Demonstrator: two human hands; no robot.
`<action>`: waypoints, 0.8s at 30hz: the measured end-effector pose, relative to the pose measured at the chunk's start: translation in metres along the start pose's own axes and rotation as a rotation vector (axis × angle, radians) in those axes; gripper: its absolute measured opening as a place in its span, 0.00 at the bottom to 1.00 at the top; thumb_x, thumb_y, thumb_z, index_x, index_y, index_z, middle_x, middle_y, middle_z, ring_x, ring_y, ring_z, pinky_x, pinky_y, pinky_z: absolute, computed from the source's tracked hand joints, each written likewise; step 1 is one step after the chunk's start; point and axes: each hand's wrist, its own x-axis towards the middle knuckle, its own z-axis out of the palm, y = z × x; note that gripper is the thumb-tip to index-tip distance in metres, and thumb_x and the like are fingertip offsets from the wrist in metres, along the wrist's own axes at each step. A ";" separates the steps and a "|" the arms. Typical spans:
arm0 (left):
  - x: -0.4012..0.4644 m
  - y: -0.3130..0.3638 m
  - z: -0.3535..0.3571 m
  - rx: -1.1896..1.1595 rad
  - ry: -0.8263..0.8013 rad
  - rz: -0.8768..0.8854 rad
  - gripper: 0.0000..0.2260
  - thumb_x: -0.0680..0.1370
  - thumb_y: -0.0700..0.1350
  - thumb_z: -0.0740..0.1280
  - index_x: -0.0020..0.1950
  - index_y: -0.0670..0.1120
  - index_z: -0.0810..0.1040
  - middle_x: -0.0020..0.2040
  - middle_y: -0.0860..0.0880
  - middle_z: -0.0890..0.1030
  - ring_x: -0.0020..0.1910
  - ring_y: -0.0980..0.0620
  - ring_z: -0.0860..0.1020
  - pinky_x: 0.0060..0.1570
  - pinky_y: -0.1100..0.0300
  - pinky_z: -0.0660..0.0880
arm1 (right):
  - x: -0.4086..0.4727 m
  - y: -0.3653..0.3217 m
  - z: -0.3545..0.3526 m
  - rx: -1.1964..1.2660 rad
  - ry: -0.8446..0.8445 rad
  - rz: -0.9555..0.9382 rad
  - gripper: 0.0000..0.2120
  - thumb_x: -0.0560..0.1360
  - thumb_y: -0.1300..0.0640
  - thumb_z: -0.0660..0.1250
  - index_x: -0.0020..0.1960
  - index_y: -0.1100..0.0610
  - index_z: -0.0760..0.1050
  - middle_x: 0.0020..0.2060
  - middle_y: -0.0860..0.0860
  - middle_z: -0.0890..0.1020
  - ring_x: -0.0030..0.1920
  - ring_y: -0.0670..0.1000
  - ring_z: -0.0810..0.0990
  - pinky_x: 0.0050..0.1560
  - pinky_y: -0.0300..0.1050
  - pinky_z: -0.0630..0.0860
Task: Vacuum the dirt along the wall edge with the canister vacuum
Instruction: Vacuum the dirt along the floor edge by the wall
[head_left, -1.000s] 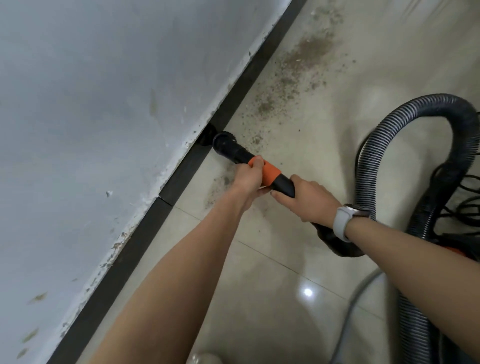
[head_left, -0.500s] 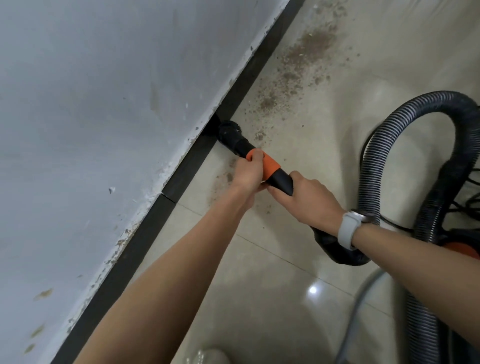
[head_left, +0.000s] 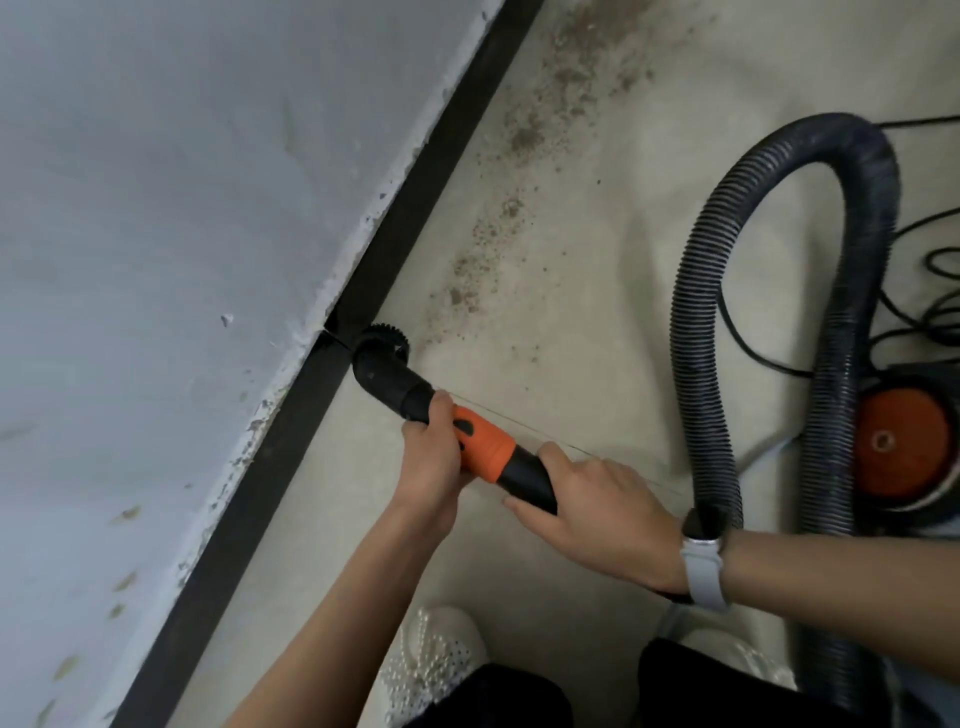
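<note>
A black round brush nozzle (head_left: 383, 347) rests on the tiled floor against the dark baseboard (head_left: 415, 208). Behind it runs the black and orange vacuum wand (head_left: 485, 452). My left hand (head_left: 431, 462) is wrapped around the wand at the front of the orange section. Gripping the black part behind the orange is my right hand (head_left: 597, 514), with a grey watch on its wrist. Brown dirt (head_left: 498, 228) is scattered along the floor beside the baseboard, beyond the nozzle. The ribbed black hose (head_left: 727, 249) loops up on the right.
The grey wall (head_left: 182, 234) fills the left side. The vacuum canister's orange wheel (head_left: 904, 447) and black cables (head_left: 930, 291) lie at the right edge. My white shoes (head_left: 431, 660) and dark trouser legs show at the bottom.
The nozzle now sits nearer to me along the baseboard, at the joint between two skirting pieces, with the dirt patch farther ahead. The view has tilted down, showing my shoes and the canister.
</note>
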 end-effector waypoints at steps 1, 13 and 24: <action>-0.003 -0.007 -0.003 -0.006 0.005 -0.031 0.14 0.81 0.51 0.57 0.57 0.40 0.67 0.43 0.45 0.72 0.41 0.50 0.75 0.36 0.55 0.75 | -0.005 -0.002 0.004 -0.003 -0.025 0.004 0.19 0.75 0.35 0.55 0.47 0.50 0.58 0.45 0.54 0.81 0.47 0.60 0.79 0.38 0.48 0.62; 0.009 -0.018 0.022 0.056 -0.095 -0.052 0.22 0.81 0.51 0.57 0.65 0.35 0.66 0.49 0.42 0.73 0.46 0.47 0.75 0.41 0.54 0.76 | -0.011 0.013 0.000 -0.039 -0.003 0.108 0.19 0.76 0.35 0.54 0.47 0.51 0.58 0.47 0.54 0.81 0.49 0.60 0.79 0.39 0.47 0.62; 0.037 0.008 0.047 0.084 -0.122 -0.016 0.16 0.80 0.51 0.57 0.59 0.39 0.66 0.42 0.45 0.72 0.45 0.45 0.76 0.46 0.49 0.78 | 0.017 0.021 -0.016 0.019 0.047 0.167 0.19 0.76 0.36 0.56 0.45 0.52 0.59 0.33 0.47 0.68 0.37 0.58 0.73 0.36 0.47 0.62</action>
